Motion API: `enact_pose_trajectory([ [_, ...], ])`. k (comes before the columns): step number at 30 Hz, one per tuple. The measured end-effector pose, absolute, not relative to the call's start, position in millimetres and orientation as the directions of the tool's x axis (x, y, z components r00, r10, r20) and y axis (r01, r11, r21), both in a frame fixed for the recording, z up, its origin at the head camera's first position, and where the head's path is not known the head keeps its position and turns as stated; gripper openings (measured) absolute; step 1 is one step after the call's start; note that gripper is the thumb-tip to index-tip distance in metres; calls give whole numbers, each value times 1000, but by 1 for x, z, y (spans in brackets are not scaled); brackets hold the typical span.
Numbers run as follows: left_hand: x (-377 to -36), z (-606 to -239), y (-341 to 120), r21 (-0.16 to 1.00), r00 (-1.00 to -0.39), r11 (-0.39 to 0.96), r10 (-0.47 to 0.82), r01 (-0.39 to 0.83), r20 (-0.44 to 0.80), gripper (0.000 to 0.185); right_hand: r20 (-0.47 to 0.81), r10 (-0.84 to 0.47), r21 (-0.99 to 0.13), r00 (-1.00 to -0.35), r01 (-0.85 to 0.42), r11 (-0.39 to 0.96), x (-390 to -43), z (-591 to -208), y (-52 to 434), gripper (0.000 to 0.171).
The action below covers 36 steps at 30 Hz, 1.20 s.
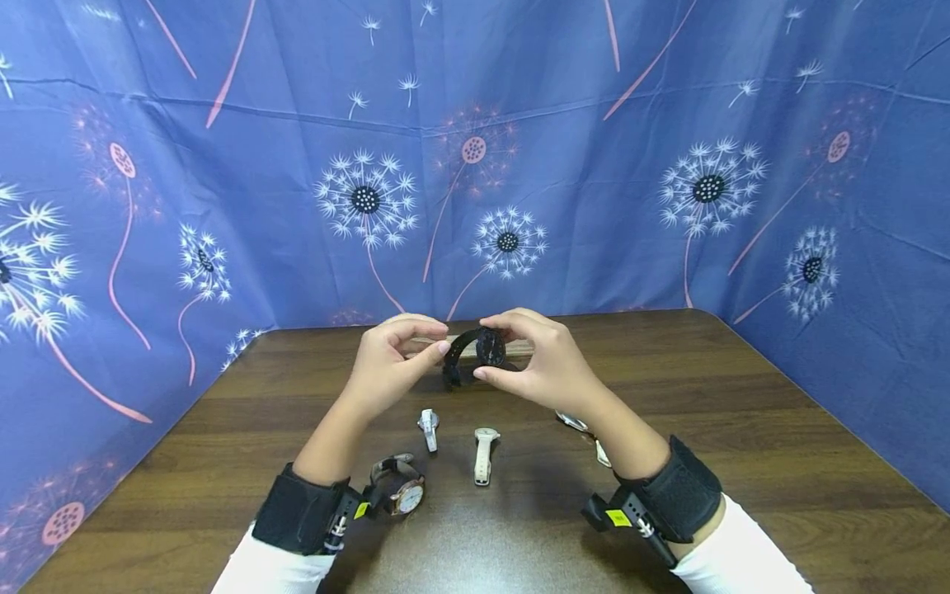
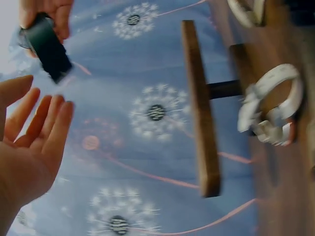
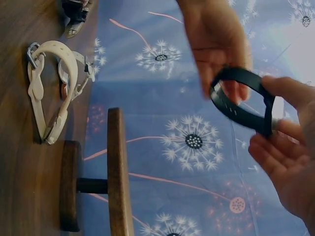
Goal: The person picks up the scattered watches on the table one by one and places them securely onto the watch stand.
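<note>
A black wristwatch (image 1: pixel 491 346) is up in the air between the two hands, its strap curving toward the left. My right hand (image 1: pixel 545 359) pinches the watch by its case, thumb below and fingers above. In the right wrist view the black strap (image 3: pixel 238 73) forms a closed-looking loop. My left hand (image 1: pixel 393 355) is beside the free end of the strap. Its fingers look extended in the left wrist view, with a gap between them and the watch. Behind the hands stands a wooden T-bar stand (image 2: pixel 201 113), mostly hidden in the head view.
On the wooden table (image 1: pixel 742 396) lie a cream watch (image 1: pixel 484 455), a small white watch (image 1: pixel 429 429) and a dark-strapped watch (image 1: pixel 409 497) with a pale dial. A silver-white watch (image 1: pixel 571 421) is partly covered by the right forearm. A blue dandelion-print cloth (image 1: pixel 579 165) hangs behind.
</note>
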<state>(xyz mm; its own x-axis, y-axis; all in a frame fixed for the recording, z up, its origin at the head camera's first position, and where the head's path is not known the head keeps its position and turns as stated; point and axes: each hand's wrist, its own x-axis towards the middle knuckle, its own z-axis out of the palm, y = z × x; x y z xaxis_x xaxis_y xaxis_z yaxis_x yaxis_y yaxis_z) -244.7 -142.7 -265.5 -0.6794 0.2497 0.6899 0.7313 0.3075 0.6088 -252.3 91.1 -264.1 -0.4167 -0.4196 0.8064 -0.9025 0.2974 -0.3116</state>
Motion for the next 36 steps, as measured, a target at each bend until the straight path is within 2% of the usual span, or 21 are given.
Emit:
enact_pose_trajectory([
  [4, -230, -255, -139, 306, -484, 484, 300, 820, 822, 27, 768, -295, -474, -569, -813, 338, -251, -265, 87, 45],
  [7, -217, -250, -130, 70, -344, 571, 388, 818, 855, 36, 698, -219, -616, -682, -727, 302, -247, -265, 83, 39],
  [9, -212, -248, -124, -51, -280, 618, 427, 785, 860, 39, 644, -195, -691, -740, -672, 267, -245, -265, 80, 37],
  [11, -209, -248, -120, -140, -228, 649, 450, 748, 863, 38, 591, -186, -748, -785, -620, 237, -242, -264, 77, 36],
  [17, -207, -249, -118, -299, -121, 674, 501, 676, 857, 24, 467, -191, -838, -863, -501, 215, -238, -264, 72, 32],
  [22, -210, -251, -118, -434, -29, 693, 548, 576, 836, 11, 375, -220, -912, -900, -401, 84, -239, -265, 69, 28],
  [25, -213, -252, -121, -424, -30, 707, 532, 566, 846, 9, 349, -265, -927, -899, -373, 44, -241, -266, 68, 23],
  [28, -217, -253, -126, -352, -73, 720, 487, 598, 870, 8, 334, -296, -931, -895, -363, 46, -243, -266, 68, 21],
  [33, -228, -254, -138, -167, -202, 723, 394, 671, 897, 10, 371, -268, -922, -889, -387, 8, -247, -266, 74, 23],
  [36, -233, -254, -143, -46, -279, 698, 345, 714, 896, 11, 488, -274, -866, -829, -499, -33, -249, -265, 80, 22],
])
